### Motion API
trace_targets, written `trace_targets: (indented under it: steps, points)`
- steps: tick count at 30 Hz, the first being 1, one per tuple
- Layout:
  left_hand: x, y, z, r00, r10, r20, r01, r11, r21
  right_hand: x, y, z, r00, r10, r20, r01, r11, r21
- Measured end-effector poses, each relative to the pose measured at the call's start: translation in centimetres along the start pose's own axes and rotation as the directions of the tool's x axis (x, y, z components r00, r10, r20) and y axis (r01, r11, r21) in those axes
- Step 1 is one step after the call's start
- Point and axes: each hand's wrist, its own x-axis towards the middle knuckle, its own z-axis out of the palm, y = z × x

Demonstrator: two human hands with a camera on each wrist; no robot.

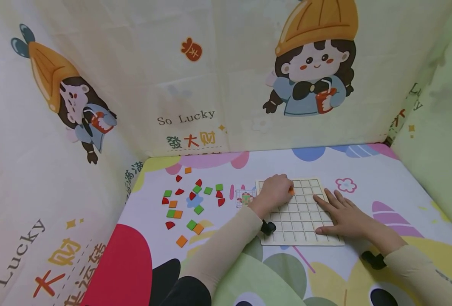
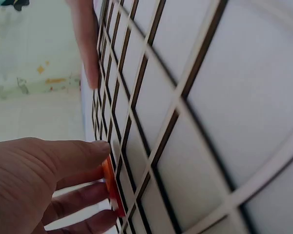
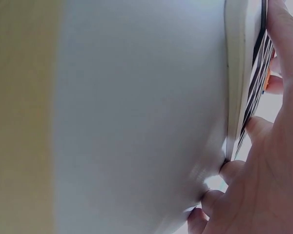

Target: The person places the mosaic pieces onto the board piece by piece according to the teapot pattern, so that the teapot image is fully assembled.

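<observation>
A pale wooden grid board (image 1: 298,212) lies on the patterned tabletop, its surface split into square cells. My left hand (image 1: 273,193) is over the upper part of the board and pinches an orange square tile (image 1: 291,191) between thumb and fingers. In the left wrist view, the orange tile (image 2: 107,169) shows under the thumb, with a red piece (image 2: 118,202) beside it at the grid. My right hand (image 1: 344,214) rests with spread fingers at the board's right side. Thumb and index finger lie on the board, and other fingers reach past its edge.
Several loose red quarter-round pieces (image 1: 170,225), green squares (image 1: 199,209) and orange squares (image 1: 182,241) are scattered left of the board. A small printed pattern (image 1: 245,198) lies against the board's left edge. Printed cloth walls (image 1: 233,85) stand behind and at both sides.
</observation>
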Motion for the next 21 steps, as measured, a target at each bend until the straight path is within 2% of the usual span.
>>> trace_targets:
  steps: [4,8,13,17,21]
  points:
    - [-1.2,1.0,0.2,0.999,-0.023,0.026,0.02,0.995,0.101,0.0,-0.1,0.1,1.0,-0.008,-0.006,0.008,1.0,0.0]
    - [-2.4,1.9,0.2,0.998,-0.045,0.053,0.038,0.99,0.137,-0.1,0.0,0.2,1.0,-0.003,-0.009,0.003,1.0,0.0]
    - [-3.4,2.0,0.0,0.996,-0.043,0.079,0.034,0.993,0.112,-0.1,0.2,0.4,1.0,0.004,-0.011,-0.004,1.0,0.005]
    - [-3.9,1.3,0.2,0.997,-0.026,0.07,0.021,0.998,0.064,0.0,0.3,0.4,1.0,0.014,0.001,-0.014,1.0,-0.001]
    - [-4.3,0.4,0.5,0.998,-0.01,0.062,0.006,0.998,0.057,0.1,0.3,0.3,1.0,0.015,0.004,-0.015,1.0,0.002]
